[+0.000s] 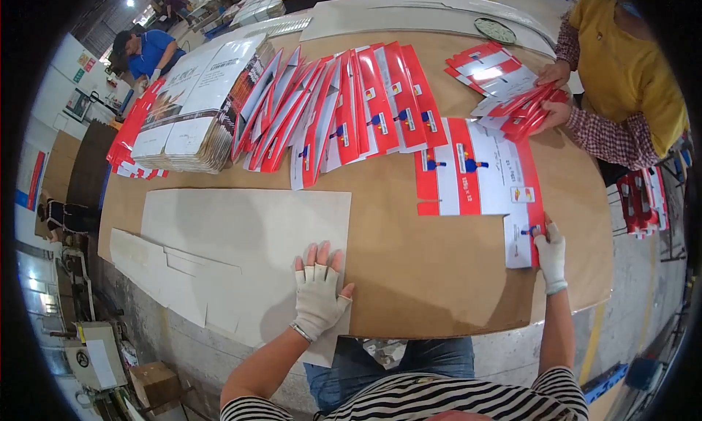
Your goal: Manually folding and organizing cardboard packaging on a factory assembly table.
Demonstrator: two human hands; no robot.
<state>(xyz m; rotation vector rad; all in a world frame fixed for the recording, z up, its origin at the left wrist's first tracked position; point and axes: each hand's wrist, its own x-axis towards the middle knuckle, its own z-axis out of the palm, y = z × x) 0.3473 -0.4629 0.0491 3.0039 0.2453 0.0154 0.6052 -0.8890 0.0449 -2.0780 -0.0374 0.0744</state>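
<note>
below, left hand [318, 293] flat on grey card sheet [248, 231], right hand [550, 254] pinching carton blank [482, 168], fingertips hidden

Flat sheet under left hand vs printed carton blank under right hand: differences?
The plain sheet is unprinted off-white; the carton blank is red and white with small graphics. The left hand lies flat on the sheet; the right hand touches the blank's lower corner. Both lie flat on the brown table.

Single head-worn fisheye view looked steeply down, close over the brown table [439, 275]; forearms entered from the lower edge, far workshop curved along the upper frame.
</note>
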